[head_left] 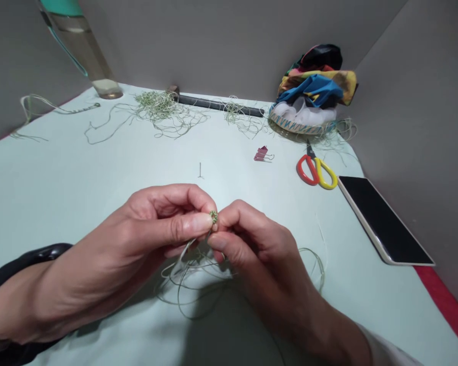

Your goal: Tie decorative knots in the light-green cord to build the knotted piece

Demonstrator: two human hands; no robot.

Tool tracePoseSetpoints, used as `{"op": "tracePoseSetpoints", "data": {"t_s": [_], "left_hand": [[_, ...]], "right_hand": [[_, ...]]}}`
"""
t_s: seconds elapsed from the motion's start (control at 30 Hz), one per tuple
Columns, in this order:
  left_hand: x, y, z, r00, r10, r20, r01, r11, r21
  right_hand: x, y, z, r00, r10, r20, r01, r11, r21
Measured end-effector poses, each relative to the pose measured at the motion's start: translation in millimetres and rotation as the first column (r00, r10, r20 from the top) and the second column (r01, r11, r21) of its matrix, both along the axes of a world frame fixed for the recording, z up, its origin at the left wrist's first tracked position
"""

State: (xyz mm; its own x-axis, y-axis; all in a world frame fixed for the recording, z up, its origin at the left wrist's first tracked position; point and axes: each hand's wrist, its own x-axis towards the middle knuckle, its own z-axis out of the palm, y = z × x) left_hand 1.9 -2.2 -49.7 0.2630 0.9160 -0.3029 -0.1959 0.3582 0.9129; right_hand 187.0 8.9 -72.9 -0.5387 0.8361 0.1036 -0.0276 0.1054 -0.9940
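Observation:
Between thumb and index finger, my left hand (152,229) pinches a small green knotted piece (213,217). My right hand (255,244) touches it from the right, its thumb and index finger pressed together around thin cord just below the piece; the exact grip there is partly hidden. Loose green and pale cords (181,292) hang from the knotted piece and curl on the table beneath both hands. More cord (320,269) loops out to the right of my right wrist.
On the pale table (99,178) lie a pin (200,170), a pink binder clip (261,153), scissors (308,170) and a phone (383,218). Farther back are tangled threads (158,105), a hammer (221,105), a bottle (87,51), a knotted cord (80,110) and a basket (301,124) holding cloth.

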Motion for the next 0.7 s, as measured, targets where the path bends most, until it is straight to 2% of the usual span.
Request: {"op": "tracePoseSetpoints", "data": {"t_s": [0.17, 0.4, 0.53, 0.7], "left_hand": [[0, 0, 9.6, 1.0, -0.019, -0.012, 0.019, 1.0, 0.012], [2, -2, 12.9, 0.999, 0.014, -0.043, -0.008, 0.989, 0.149], [2, -3, 10.5, 0.997, 0.05, -0.061, -0.038, 0.982, 0.186], [1, -6, 10.0, 0.995, 0.103, -0.01, -0.1, 0.984, 0.149]], "right_hand": [[-2, 2, 1.9, 0.996, 0.017, -0.093, -0.034, 0.983, -0.18], [-1, 4, 8.5, 0.986, 0.044, -0.159, -0.089, 0.955, -0.283], [-6, -1, 6.8, 0.994, 0.023, -0.104, -0.044, 0.977, -0.208], [-5, -1, 3.6, 0.995, -0.07, -0.074, 0.076, 0.994, 0.082]]}}
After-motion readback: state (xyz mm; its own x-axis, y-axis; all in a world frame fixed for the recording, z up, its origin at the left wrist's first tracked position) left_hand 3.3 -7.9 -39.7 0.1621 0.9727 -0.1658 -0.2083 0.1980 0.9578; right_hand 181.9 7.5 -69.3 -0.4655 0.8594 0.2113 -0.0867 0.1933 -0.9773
